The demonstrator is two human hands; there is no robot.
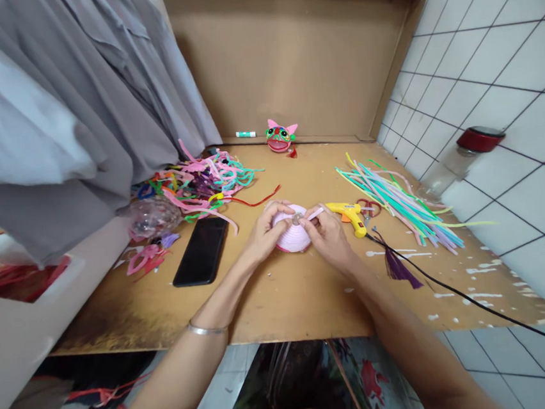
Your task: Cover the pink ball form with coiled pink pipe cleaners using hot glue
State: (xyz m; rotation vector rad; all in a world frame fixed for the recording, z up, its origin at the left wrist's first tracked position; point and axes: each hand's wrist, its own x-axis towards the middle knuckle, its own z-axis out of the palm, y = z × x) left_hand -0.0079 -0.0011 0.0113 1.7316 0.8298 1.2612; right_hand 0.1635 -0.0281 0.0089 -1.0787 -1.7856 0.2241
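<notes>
A round, pale pink coiled piece (pixel 294 240) is held over the middle of the table. My left hand (pixel 266 229) is closed on its left edge, thumb on top near the centre. Against its right side is my right hand (pixel 327 236), fingers pinching a pale pink strip (pixel 315 213) that leads from the piece's centre. A small greyish spot lies at that centre between my fingertips; what it is I cannot make out. Just right of my right hand rests a yellow glue gun (pixel 352 215), with red-handled scissors (pixel 369 208) behind it.
A black phone (pixel 201 251) lies left of my hands. Tangled pipe cleaners (pixel 212 175) sit back left, straight ones (pixel 397 199) right. A decorated face ornament (pixel 279 137) stands at the cardboard wall (pixel 288 61). Near the right are a jar (pixel 461 157), purple tassel (pixel 399 269) and black cord (pixel 454 293).
</notes>
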